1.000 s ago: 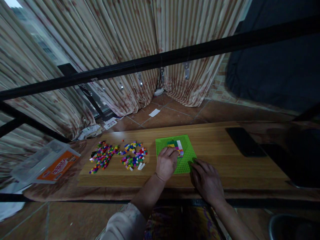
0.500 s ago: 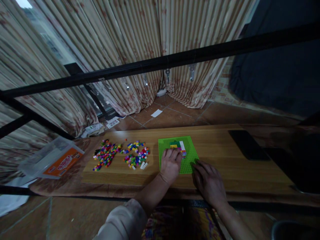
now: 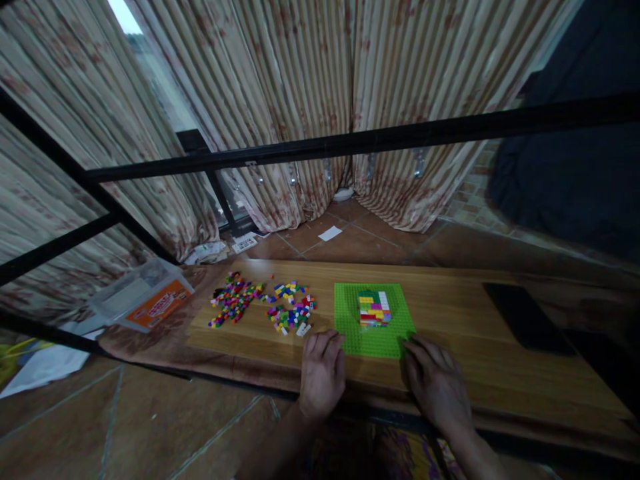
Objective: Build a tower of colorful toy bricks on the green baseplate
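A green studded baseplate (image 3: 351,341) lies on the wooden board in front of me. On it stands a small block of toy bricks (image 3: 374,309) in yellow, white, red, green and purple, fully uncovered. My left hand (image 3: 323,373), its fingers curled, is closed at the plate's near left corner. At the near right corner, the bent fingers of my right hand (image 3: 436,379) are on the edge of the plate. No loose brick shows in either hand; the undersides of the fingers are hidden.
Left of the plate lie a sorted group of loose bricks (image 3: 290,313) and a denser mixed pile (image 3: 234,300). A clear plastic box (image 3: 143,290) with an orange label sits further left. To the right is a dark flat slab (image 3: 527,319). A black rail (image 3: 310,148) crosses beyond the board.
My left hand has come off the brick block and drawn back to the plate's near left corner. My right hand stays at the right corner. The camera view has shifted.
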The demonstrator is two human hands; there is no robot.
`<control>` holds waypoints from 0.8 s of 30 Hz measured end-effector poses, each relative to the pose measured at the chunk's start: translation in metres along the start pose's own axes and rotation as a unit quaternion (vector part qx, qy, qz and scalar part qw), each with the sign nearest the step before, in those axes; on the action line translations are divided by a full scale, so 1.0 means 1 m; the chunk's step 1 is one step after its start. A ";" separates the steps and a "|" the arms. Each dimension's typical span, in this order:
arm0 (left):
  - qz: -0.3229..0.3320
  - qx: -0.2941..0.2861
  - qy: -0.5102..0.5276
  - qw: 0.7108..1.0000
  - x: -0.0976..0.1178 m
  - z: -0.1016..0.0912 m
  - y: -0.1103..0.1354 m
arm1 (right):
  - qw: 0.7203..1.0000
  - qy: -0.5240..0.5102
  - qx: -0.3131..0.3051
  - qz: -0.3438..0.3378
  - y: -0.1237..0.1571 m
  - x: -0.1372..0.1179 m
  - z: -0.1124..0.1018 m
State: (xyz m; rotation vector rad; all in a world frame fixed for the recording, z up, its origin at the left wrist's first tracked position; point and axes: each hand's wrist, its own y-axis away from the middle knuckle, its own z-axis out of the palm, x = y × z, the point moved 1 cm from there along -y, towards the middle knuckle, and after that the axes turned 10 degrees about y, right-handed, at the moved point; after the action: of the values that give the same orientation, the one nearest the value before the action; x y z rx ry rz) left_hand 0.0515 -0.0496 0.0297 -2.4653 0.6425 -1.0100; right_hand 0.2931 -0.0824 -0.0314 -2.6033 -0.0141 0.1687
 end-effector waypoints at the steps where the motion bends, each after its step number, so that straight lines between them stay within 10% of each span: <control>1: -0.009 0.008 -0.001 1.000 -0.005 -0.006 0.006 | 1.000 0.001 0.001 -0.002 0.001 0.001 0.001; 12: -0.140 0.093 -0.063 0.984 -0.068 -0.050 0.036 | 1.000 0.004 -0.001 -0.016 0.004 0.007 0.004; 24: -0.198 0.110 -0.064 0.972 -0.091 -0.054 0.026 | 1.000 0.011 -0.015 -0.024 0.007 0.014 0.009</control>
State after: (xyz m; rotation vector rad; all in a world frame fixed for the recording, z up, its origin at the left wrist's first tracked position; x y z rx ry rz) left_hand -0.0522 -0.0310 0.0016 -2.4814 -0.0103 -0.9854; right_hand 0.3056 -0.0832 -0.0444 -2.6323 -0.0724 0.1235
